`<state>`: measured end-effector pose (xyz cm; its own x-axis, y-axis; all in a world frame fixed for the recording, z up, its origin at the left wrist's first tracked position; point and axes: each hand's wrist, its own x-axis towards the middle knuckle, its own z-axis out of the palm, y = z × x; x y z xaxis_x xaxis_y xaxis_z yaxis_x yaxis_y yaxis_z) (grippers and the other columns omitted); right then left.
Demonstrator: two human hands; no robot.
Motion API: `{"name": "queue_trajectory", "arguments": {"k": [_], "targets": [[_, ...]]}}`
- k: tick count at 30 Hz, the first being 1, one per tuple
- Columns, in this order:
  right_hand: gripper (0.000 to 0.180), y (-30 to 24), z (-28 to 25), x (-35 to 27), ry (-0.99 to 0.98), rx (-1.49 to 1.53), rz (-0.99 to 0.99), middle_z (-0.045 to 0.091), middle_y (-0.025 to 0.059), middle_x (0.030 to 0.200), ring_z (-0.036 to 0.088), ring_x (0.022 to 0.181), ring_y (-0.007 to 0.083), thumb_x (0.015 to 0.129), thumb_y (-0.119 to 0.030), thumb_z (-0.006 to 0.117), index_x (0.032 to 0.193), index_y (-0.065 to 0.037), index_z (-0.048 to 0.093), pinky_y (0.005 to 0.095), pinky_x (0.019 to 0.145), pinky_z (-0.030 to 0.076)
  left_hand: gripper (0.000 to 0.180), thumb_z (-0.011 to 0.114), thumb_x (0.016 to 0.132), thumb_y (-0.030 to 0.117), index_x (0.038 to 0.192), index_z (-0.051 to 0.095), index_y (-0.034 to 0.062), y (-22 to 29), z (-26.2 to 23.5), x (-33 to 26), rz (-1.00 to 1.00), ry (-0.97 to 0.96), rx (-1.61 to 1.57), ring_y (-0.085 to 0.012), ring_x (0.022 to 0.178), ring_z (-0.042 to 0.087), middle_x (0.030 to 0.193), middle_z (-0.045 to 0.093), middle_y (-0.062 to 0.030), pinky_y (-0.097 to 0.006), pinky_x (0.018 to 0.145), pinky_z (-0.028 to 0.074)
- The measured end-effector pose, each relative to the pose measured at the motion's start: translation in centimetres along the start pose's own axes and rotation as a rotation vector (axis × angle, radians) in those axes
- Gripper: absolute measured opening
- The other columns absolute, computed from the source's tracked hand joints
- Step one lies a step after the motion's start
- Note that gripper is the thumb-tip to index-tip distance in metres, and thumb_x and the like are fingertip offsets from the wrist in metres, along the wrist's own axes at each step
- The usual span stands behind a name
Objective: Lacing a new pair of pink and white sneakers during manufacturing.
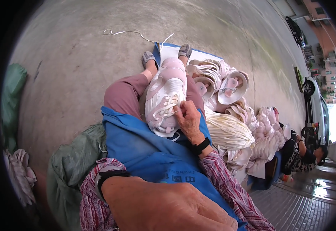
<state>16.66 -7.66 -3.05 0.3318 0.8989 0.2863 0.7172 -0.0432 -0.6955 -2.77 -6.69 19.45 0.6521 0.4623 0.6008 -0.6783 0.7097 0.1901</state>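
Observation:
A pink and white sneaker upper [167,90] lies across my lap, its toe pointing away from me. Cream shoelace [164,111] runs through its eyelets and hangs in loose loops near the heel. My right hand [189,118], with a black band at the wrist, is closed, thumb and finger pinching the lace beside the eyelets. My left hand [164,204] looms large at the lower edge, close to the camera and above the blue apron [145,142]. Its fingers are bent and pressed together; their tips and anything in them are hidden.
Stacked shoe uppers [233,86] and a thick bundle of cream laces [229,131] lie at my right. One loose lace [127,31] trails on the concrete ahead. Green sacks [75,165] stand at my left. Another person [303,154] sits at the far right, near parked cars.

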Motion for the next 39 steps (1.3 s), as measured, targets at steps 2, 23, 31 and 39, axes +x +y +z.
{"name": "queue_trajectory", "arguments": {"k": [2, 23, 31, 39], "targets": [[0.019, 0.0, -0.1, 0.1, 0.009, -0.014, -0.006, 0.050, 0.0079, 0.070, 0.050, 0.056, 0.0214, 0.080, -0.012, 0.073, 0.088, -0.005, 0.057, 0.0336, 0.052, 0.042, 0.023, 0.080, 0.078, 0.013, 0.075, 0.063, -0.0011, -0.2, -0.3, 0.3, 0.027, -0.002, 0.000, -0.0182, 0.060, 0.058, 0.070, 0.060, -0.0060, -0.028, 0.048, 0.044], [0.018, -0.1, -0.5, 0.2, -0.002, 0.042, -0.016, 0.054, 0.0095, 0.075, 0.055, 0.061, 0.0242, 0.081, -0.014, 0.071, 0.089, -0.005, 0.057, 0.0354, 0.055, 0.044, 0.019, 0.077, 0.081, 0.018, 0.077, 0.065, 0.0042, -1.3, -1.1, 1.3, 0.023, -0.115, 0.260, -0.0191, 0.059, 0.060, 0.071, 0.063, -0.0053, -0.031, 0.057, 0.045], [0.017, -0.3, -0.4, 0.5, 0.054, 0.073, -0.044, 0.050, 0.0084, 0.071, 0.051, 0.056, 0.0205, 0.080, -0.011, 0.072, 0.086, -0.004, 0.057, 0.0315, 0.052, 0.042, 0.026, 0.069, 0.088, 0.022, 0.071, 0.061, 0.0037, -3.2, 0.4, 2.2, 0.639, 0.020, 0.658, -0.0171, 0.053, 0.050, 0.066, 0.059, -0.0053, -0.030, 0.053, 0.045], [0.018, -0.3, -0.4, 0.1, 0.017, -0.009, -0.011, 0.051, 0.0091, 0.070, 0.052, 0.057, 0.0236, 0.079, -0.012, 0.073, 0.084, -0.005, 0.057, 0.0344, 0.052, 0.043, 0.030, 0.060, 0.095, 0.019, 0.071, 0.061, 0.0014, -2.0, 0.5, 2.1, 0.503, -0.011, 0.636, -0.0174, 0.053, 0.051, 0.066, 0.058, -0.0057, -0.030, 0.053, 0.043]]}}
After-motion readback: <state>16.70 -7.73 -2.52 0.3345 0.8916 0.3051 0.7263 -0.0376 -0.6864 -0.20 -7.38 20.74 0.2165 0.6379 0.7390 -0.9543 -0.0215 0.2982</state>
